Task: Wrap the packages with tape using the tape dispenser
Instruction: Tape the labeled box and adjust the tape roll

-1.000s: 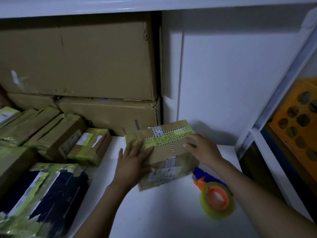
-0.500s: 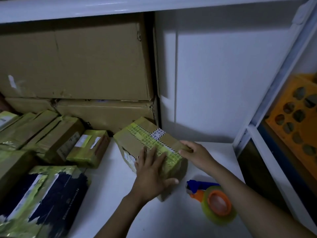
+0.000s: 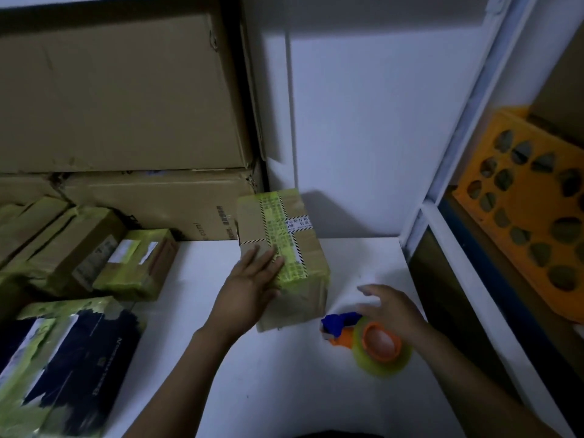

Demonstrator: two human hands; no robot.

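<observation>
The left grip (image 3: 249,286) lies flat and wide, fingers straight, pressing the near left corner of the brown cardboard package crossed with yellow-green tape (image 3: 284,235). The right grip (image 3: 392,311) has let go of the package's right edge and now hangs wide over the blue-and-orange tape dispenser with its yellowish roll (image 3: 376,343), fingers spread and holding nothing; whether it touches the dispenser cannot be told. The package has turned since half a second ago, so its long side now runs away from the person. It rests on the white shelf (image 3: 284,390), just left of the dispenser. Large cardboard cartons (image 3: 126,90) stand behind, and an orange plastic crate (image 3: 521,200) sits to the right.
</observation>
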